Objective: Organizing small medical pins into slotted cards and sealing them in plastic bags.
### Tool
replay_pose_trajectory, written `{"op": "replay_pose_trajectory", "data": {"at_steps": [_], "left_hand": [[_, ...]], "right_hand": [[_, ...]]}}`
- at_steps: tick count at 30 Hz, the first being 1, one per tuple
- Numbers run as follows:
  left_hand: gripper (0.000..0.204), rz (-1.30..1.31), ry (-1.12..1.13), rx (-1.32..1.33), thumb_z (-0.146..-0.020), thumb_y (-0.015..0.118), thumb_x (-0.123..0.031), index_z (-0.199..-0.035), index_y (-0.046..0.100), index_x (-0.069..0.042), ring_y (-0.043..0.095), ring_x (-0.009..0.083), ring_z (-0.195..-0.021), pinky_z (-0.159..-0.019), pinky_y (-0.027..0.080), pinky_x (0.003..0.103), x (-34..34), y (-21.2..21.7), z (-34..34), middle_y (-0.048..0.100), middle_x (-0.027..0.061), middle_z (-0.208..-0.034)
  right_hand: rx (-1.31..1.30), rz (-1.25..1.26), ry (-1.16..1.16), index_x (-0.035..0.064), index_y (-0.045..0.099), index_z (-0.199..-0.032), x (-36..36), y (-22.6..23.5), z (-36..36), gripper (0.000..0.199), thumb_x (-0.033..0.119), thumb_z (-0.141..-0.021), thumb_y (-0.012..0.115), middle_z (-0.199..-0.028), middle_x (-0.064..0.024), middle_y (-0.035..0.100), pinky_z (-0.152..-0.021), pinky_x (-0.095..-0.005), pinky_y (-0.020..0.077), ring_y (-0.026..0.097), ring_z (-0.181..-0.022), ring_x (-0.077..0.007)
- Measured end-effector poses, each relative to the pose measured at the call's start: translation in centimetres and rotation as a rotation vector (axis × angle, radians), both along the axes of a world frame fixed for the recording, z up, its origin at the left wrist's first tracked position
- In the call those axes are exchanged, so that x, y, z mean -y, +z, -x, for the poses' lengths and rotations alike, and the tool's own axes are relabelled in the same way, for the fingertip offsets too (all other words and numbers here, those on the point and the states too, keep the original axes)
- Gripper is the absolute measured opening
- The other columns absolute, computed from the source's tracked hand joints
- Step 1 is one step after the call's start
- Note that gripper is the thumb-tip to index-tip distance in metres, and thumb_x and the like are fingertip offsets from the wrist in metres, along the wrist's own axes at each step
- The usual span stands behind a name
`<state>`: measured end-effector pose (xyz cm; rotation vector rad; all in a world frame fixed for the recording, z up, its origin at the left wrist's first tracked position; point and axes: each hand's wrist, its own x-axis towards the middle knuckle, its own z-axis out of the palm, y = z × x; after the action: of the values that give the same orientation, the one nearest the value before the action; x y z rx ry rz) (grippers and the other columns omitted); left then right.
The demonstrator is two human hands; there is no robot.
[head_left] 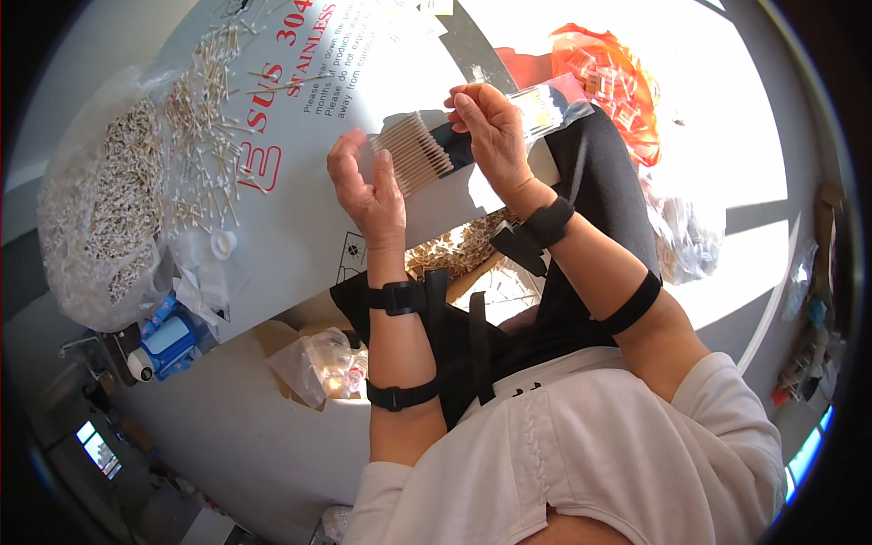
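A neat row of cotton swabs (413, 156) lies side by side near the table's edge, partly on a dark strip (457, 148). My left hand (368, 186) is at the row's left end, thumb and fingers apart, the thumb close against the swabs. Above the row's right end is my right hand (495, 132), its fingertips pinched together; whatever they hold is too small to make out. Just beyond my right hand, a clear packet of cotton swabs (542, 111) lies by my knee.
Loose swabs (204, 109) are strewn across the printed tabletop (309, 195), beside a big clear bag of swabs (118, 209). A blue-and-white container (171, 338) stands near the left edge. Right of my leg lies an orange-red bag of small packets (613, 86). More swabs (468, 245) sit below the table edge.
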<state>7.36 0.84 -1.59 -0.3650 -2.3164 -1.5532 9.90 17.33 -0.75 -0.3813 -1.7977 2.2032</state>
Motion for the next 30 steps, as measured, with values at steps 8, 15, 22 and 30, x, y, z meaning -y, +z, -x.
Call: {"op": "replay_pose_trajectory", "data": {"at_steps": [8,15,22,30], "left_hand": [[0.013,0.067,-0.001,0.166,-0.083,0.063,0.0,-0.095,0.06,-0.003,0.057,0.018,-0.085,-0.078,0.048,0.031,3.2,-0.5,-3.6,0.061,0.0054,-0.095],[0.012,0.055,0.035,0.184,-0.08,0.065,0.0,-0.092,0.062,-0.002,0.059,0.0192,-0.086,-0.08,0.048,0.032,2.6,-1.0,-3.9,0.063,0.0056,-0.097],[0.014,-0.063,-0.085,0.199,-0.077,0.067,0.0,-0.091,0.064,-0.001,0.058,0.0202,-0.1,-0.088,0.047,0.032,1.9,-1.7,-3.6,0.062,0.0088,-0.112],[0.015,-0.241,-0.109,0.305,-0.078,0.064,0.003,-0.092,0.061,-0.002,0.053,0.0191,-0.113,-0.099,0.043,0.035,3.4,-1.7,-6.4,0.057,0.0087,-0.12]], "right_hand": [[-0.579,-0.326,0.906,0.0013,0.065,-0.084,-3.1,19.9,-9.0,0.004,-0.001,-0.085,0.063,-0.072,-0.0075,0.061,-0.049,-0.0293,0.0452,0.059,-0.056,-0.0168],[-0.604,-0.482,0.922,0.0024,0.062,-0.076,-2.7,26.3,-12.7,0.011,0.005,-0.086,0.065,-0.075,-0.0117,0.062,-0.049,-0.0286,0.0471,0.06,-0.058,-0.0184],[-0.478,-0.617,0.87,0.003,0.059,-0.073,-3.3,28.8,-19.1,0.016,0.01,-0.085,0.066,-0.076,-0.0124,0.062,-0.049,-0.0287,0.0471,0.06,-0.058,-0.0184],[-0.632,-0.697,0.9,0.0037,0.056,-0.07,-1.6,30.6,-24.9,0.022,0.015,-0.084,0.068,-0.077,-0.0132,0.062,-0.049,-0.0287,0.0471,0.06,-0.058,-0.0184]]}}
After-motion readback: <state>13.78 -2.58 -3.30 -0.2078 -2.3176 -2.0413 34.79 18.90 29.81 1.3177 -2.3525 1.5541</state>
